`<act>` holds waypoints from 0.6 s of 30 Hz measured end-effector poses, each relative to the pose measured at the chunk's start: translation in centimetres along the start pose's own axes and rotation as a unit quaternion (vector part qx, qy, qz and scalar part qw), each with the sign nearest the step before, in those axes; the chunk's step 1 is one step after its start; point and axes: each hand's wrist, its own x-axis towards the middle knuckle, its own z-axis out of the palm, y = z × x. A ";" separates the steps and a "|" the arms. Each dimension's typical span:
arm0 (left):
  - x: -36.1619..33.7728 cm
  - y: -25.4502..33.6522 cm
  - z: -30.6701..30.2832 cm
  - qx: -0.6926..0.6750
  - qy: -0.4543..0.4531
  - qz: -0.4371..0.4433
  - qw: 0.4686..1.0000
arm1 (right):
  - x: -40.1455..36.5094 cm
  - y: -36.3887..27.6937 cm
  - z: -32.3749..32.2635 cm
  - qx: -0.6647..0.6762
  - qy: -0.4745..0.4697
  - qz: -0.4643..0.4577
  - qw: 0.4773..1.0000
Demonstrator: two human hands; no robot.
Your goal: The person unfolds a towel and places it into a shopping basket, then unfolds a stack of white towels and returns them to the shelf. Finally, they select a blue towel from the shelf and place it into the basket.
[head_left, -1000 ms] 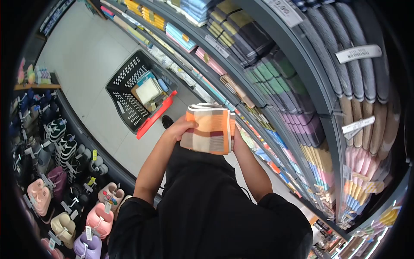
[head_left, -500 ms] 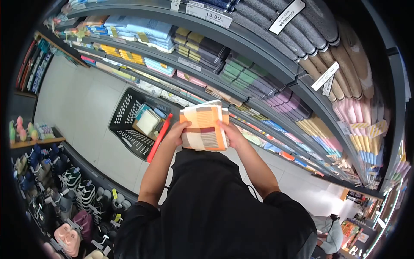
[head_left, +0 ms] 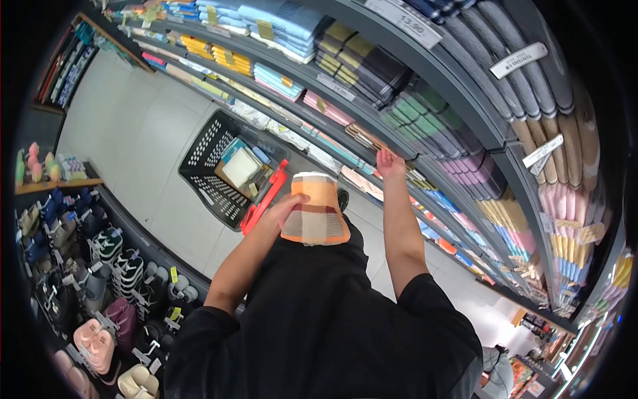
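Observation:
My left hand [head_left: 290, 207] is closed on the left side of a folded checked towel [head_left: 315, 211], orange, cream and brown with a dark red band. The towel is in front of my body, its lower end sagging a little. My right hand [head_left: 391, 163] is stretched out to the shelf, its bent fingers at the front edge beside a low stack of brownish folded towels [head_left: 365, 138]. What those fingers grip, if anything, is too small to make out.
A black shopping basket [head_left: 211, 174] with a red handle [head_left: 267, 197] stands on the floor, with packages [head_left: 242, 166] inside. Shelves hold green checked towels [head_left: 425, 113] and blue towels [head_left: 282, 26]. Slippers [head_left: 95, 346] hang at lower left. Another person [head_left: 497, 372] is at lower right.
My right hand has let go of the checked towel and moved right and up to the shelf. The towel, in my left hand alone, is slightly lower. The view has shifted.

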 end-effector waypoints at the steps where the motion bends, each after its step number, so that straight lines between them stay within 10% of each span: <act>1: 0.2 0.3 -0.2 0.004 -0.001 0.002 1.000 | -1.0 0.1 0.5 0.005 0.000 0.006 1.000; 12: 1.8 2.1 1.2 -0.025 -0.028 0.006 0.999 | -2.9 -1.2 4.3 0.049 -0.199 -0.062 0.977; 18: 1.7 0.6 0.7 -0.031 -0.028 0.000 0.999 | 2.2 1.2 1.5 -0.012 -0.085 -0.026 0.996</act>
